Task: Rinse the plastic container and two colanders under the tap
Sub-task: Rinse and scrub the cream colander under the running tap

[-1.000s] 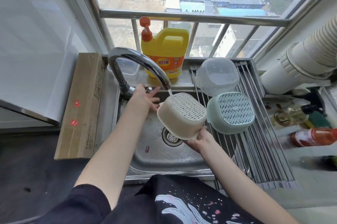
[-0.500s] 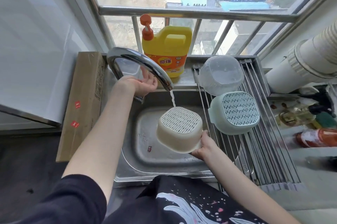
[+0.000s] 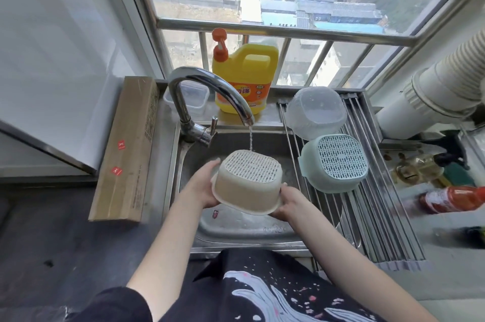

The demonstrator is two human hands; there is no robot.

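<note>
Under tap (image 3: 210, 90): one colander (image 3: 249, 182); two hands (image 3: 203, 188)

Home kitchen: sink (image 3: 183, 164), tap (image 3: 210, 85), dish-soap jug (image 3: 246, 77).

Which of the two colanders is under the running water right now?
The beige colander, held upside down over the sink by both hands. The green colander sits upside down on the drying rack, away from the stream.

Bright daylight through the window (image 3: 275, 14); edges bend, right side blurs.
</note>
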